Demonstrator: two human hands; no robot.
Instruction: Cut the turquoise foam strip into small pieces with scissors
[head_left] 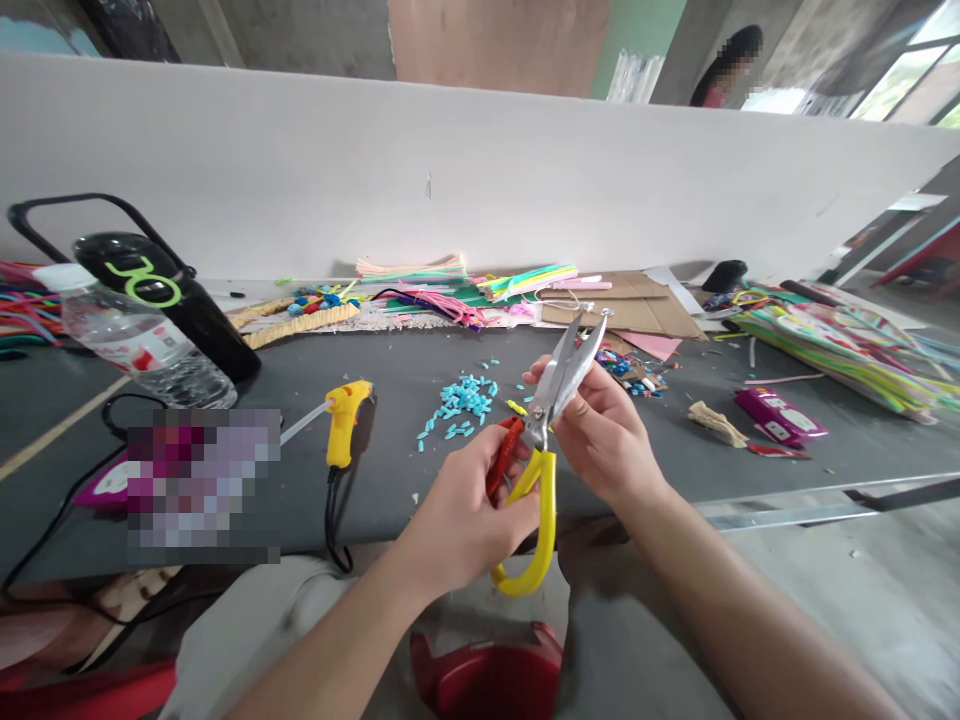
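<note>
Steel scissors [556, 385] with one yellow and one red handle point up and away over the table's front edge, blades slightly apart. My left hand [472, 500] is closed round the handles. My right hand [611, 430] is at the blades, its thumb against one side and fingertips showing past the other; the rest of its fingers are hidden behind the metal. A small yellow piece [517, 408] shows just left of the pivot; whether it is held or lies on the table I cannot tell. Beyond my left hand lies a pile of short light-blue pieces [466, 397].
A yellow glue gun [343, 425] with a black cord stands left. Farther left are a water bottle [161, 350] and a black flask [202, 315]. Bundles of coloured strips [847, 360] and a purple packet [780, 417] lie right. Cardboard [645, 305] lies against the white partition [300, 170].
</note>
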